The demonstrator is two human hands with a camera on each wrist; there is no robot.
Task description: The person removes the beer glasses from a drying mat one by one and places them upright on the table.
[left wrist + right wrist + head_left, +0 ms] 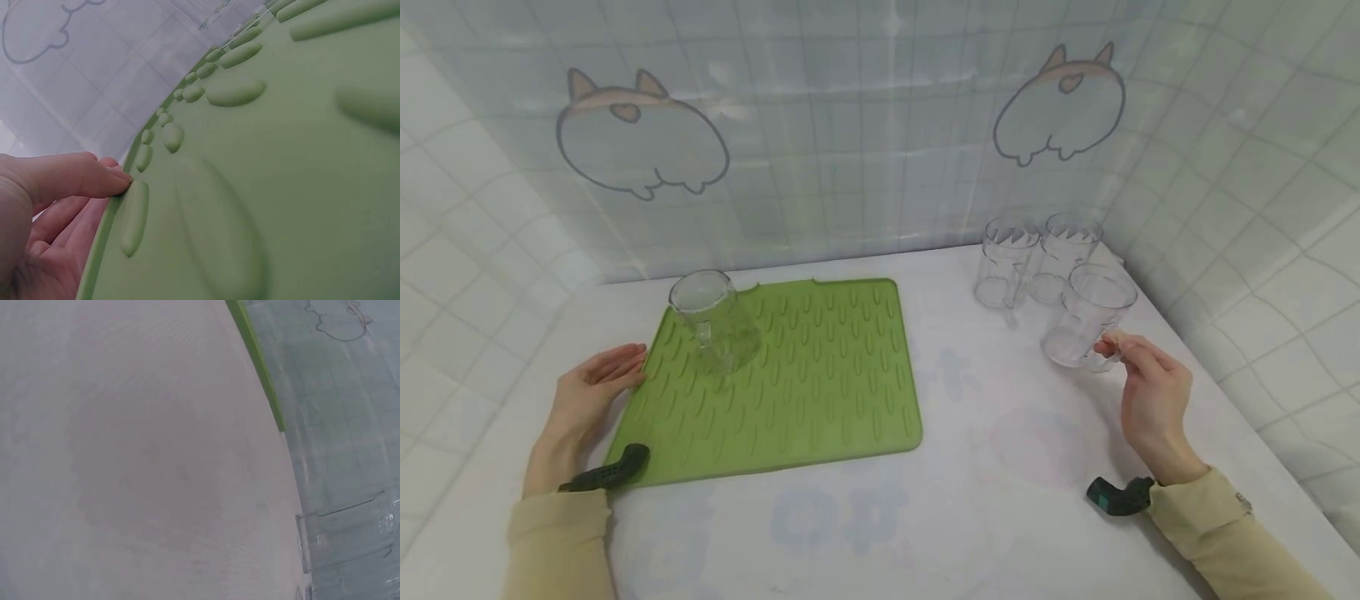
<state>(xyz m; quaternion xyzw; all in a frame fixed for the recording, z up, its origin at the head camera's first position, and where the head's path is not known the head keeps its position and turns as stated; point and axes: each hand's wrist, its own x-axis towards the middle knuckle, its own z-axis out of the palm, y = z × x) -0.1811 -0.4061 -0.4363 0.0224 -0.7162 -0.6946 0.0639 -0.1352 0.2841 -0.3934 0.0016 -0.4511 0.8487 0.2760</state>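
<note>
On the left, my left hand touches the left edge of a green drying mat. In the left wrist view the thumb lies on the mat's raised rim, with the other fingers outside the edge. A clear glass mug stands on the mat's far left part. On the right, my right hand pinches the handle of another clear glass mug, its base close to the tabletop. The right wrist view does not show this hand.
Two more glass mugs stand side by side at the back right, just behind the held one. A white printed cloth covers the table. Tiled-pattern walls rise at the back and on both sides.
</note>
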